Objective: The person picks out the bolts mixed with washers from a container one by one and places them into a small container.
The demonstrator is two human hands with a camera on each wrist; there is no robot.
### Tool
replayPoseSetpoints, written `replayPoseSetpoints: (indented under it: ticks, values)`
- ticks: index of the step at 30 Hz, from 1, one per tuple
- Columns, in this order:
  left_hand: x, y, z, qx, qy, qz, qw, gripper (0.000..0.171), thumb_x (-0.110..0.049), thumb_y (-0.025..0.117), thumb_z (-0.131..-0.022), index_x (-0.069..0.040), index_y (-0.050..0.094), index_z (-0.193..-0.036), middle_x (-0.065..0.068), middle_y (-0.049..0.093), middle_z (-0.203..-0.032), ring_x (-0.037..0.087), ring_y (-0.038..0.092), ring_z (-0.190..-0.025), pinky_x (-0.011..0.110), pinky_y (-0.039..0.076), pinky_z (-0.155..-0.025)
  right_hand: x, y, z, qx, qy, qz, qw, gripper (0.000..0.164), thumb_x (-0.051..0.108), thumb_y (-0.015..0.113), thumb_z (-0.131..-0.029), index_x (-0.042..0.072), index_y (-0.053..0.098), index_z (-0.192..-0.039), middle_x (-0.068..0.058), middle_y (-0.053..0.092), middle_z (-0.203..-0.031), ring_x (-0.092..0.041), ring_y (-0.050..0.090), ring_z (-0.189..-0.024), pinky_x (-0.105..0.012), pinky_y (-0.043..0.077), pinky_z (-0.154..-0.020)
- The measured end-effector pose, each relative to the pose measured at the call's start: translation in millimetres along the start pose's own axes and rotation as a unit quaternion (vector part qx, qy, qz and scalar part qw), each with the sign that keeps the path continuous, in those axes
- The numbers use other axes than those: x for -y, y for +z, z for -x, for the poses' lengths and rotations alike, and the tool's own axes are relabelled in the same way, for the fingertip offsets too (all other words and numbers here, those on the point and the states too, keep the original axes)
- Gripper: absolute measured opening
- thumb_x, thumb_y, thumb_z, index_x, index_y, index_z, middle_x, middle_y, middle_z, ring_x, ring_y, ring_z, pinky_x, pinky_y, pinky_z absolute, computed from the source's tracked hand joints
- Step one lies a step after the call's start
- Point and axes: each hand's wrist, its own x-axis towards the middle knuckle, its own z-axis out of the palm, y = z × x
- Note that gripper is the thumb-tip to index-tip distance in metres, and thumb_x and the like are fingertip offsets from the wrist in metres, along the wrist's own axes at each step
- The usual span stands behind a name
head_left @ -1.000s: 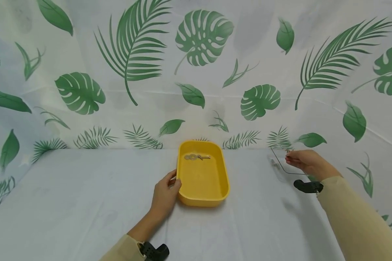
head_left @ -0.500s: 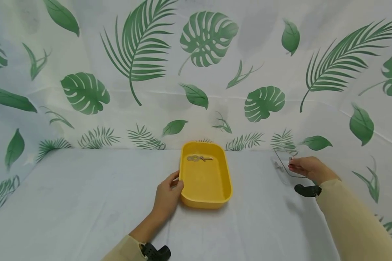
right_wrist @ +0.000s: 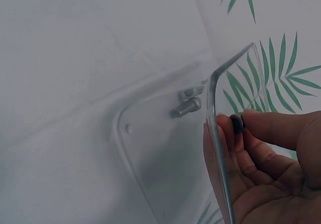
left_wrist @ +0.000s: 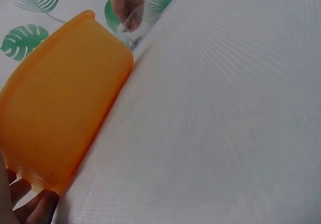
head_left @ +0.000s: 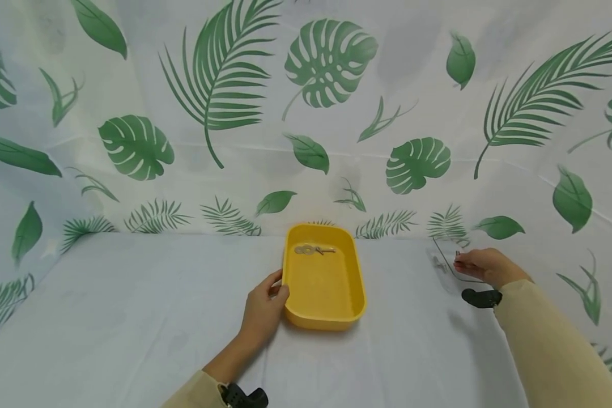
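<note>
Near the middle of the table, a yellow tray [head_left: 323,289] holds several small metal pieces, including round washers [head_left: 307,250] and a thin pin-like piece [head_left: 327,250]. My left hand [head_left: 264,309] grips the tray's left side, thumb at the rim and fingers along the outer wall. To the right, my right hand [head_left: 489,266] pinches a small dark round metal piece [right_wrist: 237,123] between thumb and index finger; its exact kind is unclear. The hand is above a clear plastic box [right_wrist: 213,98]. Inside the box lie a bolt [right_wrist: 186,107] and another small metal piece [right_wrist: 193,92].
A white cloth [head_left: 132,311] covers the table. Behind it rises a white backdrop [head_left: 336,130] printed with green leaves, close to the far ends of the tray and the clear box.
The head view has shifted slightly, moving everything a little right and down. My right hand has dropped slightly relative to the clear box, still pinching. The left hand keeps its grip on the tray.
</note>
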Motion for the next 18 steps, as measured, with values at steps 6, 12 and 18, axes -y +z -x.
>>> replayPoseSetpoints:
  ticks: [6,12,18]
  values:
    - [0.8,1.4,-1.0,0.004,0.005,-0.002,1.0000,0.047,-0.023,0.054,-0.098,-0.013,0.057,-0.144,0.007,0.063,-0.143,0.021,0.068,-0.117,0.032,0.060,-0.090,-2,-3,-8,0.013,0.012,-0.014,1.000,0.015,0.001,0.049,-0.101,-0.001,0.064,-0.104,0.002,0.067,-0.083,-0.010,0.068,-0.079,-0.024,0.060,-0.077]
    - [3.1,1.6,-2.5,-0.002,0.006,-0.009,0.9999,0.046,-0.023,0.055,-0.098,-0.014,0.057,-0.144,0.007,0.063,-0.143,0.022,0.068,-0.118,0.034,0.059,-0.092,-1,0,-15,0.021,0.018,-0.031,0.999,0.019,0.000,0.051,-0.101,0.005,0.067,-0.091,0.002,0.067,-0.082,-0.009,0.068,-0.078,-0.025,0.060,-0.078]
    - [3.1,1.1,-3.8,-0.005,0.002,-0.007,1.0000,0.046,-0.022,0.055,-0.098,-0.015,0.058,-0.144,0.007,0.063,-0.142,0.021,0.068,-0.117,0.032,0.059,-0.091,1,4,-22,0.012,0.024,-0.021,0.999,0.029,0.002,0.053,-0.101,-0.007,0.055,-0.128,0.005,0.066,-0.082,-0.008,0.066,-0.079,-0.025,0.059,-0.081]
